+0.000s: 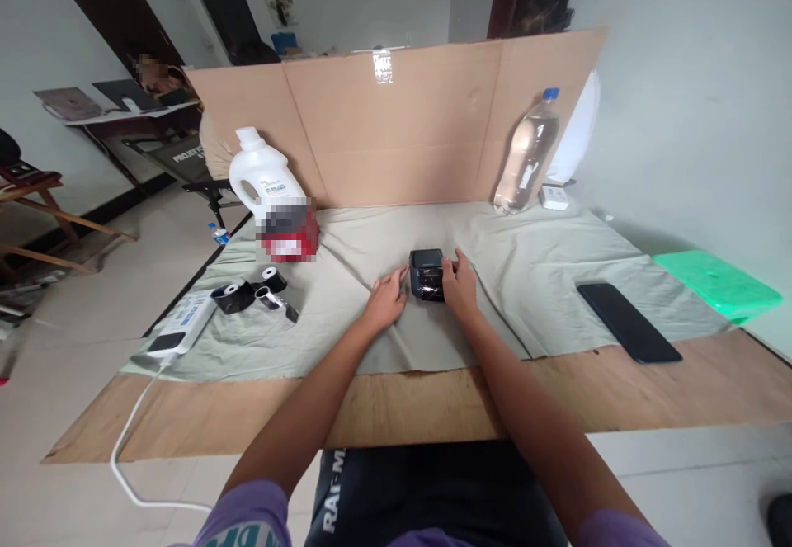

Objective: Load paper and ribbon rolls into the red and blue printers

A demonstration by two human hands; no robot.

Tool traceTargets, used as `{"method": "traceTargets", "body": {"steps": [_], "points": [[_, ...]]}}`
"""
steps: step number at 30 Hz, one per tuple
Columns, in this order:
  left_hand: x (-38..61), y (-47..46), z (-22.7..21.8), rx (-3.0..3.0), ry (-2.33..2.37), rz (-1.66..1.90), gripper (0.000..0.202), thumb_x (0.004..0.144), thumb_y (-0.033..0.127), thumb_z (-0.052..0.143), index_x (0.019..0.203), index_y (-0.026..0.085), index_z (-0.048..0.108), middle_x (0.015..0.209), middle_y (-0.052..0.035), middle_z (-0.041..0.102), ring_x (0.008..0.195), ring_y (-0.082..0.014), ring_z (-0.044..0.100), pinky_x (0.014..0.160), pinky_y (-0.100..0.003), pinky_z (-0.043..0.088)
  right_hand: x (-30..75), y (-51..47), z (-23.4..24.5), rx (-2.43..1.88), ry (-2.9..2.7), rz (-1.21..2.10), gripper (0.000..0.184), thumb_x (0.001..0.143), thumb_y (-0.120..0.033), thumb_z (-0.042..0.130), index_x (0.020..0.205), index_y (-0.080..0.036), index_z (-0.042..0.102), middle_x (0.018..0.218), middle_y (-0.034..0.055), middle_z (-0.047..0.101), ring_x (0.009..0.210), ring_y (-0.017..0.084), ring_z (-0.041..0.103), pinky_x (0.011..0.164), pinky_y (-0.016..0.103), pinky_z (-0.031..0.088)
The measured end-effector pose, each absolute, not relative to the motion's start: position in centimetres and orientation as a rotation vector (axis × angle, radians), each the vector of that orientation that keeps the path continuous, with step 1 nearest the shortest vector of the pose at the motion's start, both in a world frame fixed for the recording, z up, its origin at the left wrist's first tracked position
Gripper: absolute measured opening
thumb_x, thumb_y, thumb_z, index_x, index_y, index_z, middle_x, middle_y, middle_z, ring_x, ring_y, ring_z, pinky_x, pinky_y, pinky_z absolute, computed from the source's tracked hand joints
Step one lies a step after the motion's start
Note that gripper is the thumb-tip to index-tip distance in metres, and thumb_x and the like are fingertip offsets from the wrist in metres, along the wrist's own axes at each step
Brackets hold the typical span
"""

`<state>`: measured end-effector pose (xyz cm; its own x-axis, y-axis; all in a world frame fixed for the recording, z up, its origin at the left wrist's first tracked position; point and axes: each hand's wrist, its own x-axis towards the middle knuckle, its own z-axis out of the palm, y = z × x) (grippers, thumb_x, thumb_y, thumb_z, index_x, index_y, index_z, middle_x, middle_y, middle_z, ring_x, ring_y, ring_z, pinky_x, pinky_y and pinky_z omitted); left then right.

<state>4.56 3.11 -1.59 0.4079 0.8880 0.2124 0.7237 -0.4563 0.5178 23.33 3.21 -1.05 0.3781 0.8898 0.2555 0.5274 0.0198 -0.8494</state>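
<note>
A small black box-shaped device (426,272) stands on the pale green cloth (544,266) in the middle of the table. My left hand (387,299) rests flat on the cloth against the device's left side, fingers stretched out. My right hand (459,285) wraps round the device's right side, thumb towards its front. Both forearms reach forward from the near edge.
Left of the device lie black and white rolls (256,293) and a white power strip (184,323) with a cable. A white jug (263,180) stands behind them, a water bottle (527,155) at the back right, a black phone (628,321) to the right. A cardboard wall (402,118) backs the table.
</note>
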Motion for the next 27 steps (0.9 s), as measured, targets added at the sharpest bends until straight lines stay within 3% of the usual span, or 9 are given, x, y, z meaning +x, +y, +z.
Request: {"method": "traceTargets", "body": {"steps": [7,13,17,22,27], "points": [[4.8,3.8,-1.2,2.376,1.432,0.588,0.062,0.079,0.007,0.044,0.14,0.016,0.04,0.147,-0.0126,0.052,0.135,-0.027,0.048,0.11,-0.046,0.039,24.1,3.6,-1.0,-1.674,-1.24,0.484,0.063,0.096,-0.047,0.033,0.141,-0.007,0.049,0.12,0.0176,0.07,0.118,0.028,0.06,0.102,0.037,0.042],[4.4,4.3,-0.6,2.443,1.499,0.469,0.061,0.076,0.003,0.044,0.134,0.019,0.048,0.128,-0.0118,0.066,0.125,-0.0276,0.056,0.106,-0.044,0.041,24.3,3.8,-1.2,-1.676,-1.274,0.506,0.061,0.096,-0.046,0.034,0.141,-0.009,0.05,0.12,0.0159,0.069,0.116,0.027,0.061,0.102,0.036,0.042],[4.6,4.0,-0.9,2.424,1.49,0.528,0.057,0.079,0.005,0.045,0.134,0.019,0.047,0.131,-0.0115,0.065,0.126,-0.0278,0.055,0.105,-0.045,0.04,24.3,4.0,-1.8,-1.68,-1.244,0.518,0.061,0.096,-0.046,0.034,0.142,-0.01,0.047,0.119,0.0155,0.07,0.113,0.026,0.063,0.099,0.035,0.044],[5.1,3.6,-1.3,2.245,1.489,0.697,0.04,0.096,0.027,0.04,0.135,0.019,0.044,0.145,-0.0099,0.055,0.134,-0.026,0.049,0.11,-0.047,0.036,23.7,3.7,-2.2,-1.587,-1.155,0.478,0.055,0.096,-0.041,0.03,0.137,-0.011,0.05,0.117,0.0142,0.072,0.112,0.023,0.064,0.098,0.037,0.046],[5.3,3.4,-1.5,2.184,1.49,0.732,0.05,0.098,0.046,0.043,0.139,0.019,0.042,0.149,-0.0131,0.049,0.138,-0.0281,0.045,0.113,-0.05,0.032,23.5,3.3,-1.6,-1.462,-1.18,0.462,0.051,0.095,-0.036,0.033,0.129,-0.011,0.061,0.13,0.0143,0.066,0.129,0.02,0.055,0.111,0.035,0.037]]}}
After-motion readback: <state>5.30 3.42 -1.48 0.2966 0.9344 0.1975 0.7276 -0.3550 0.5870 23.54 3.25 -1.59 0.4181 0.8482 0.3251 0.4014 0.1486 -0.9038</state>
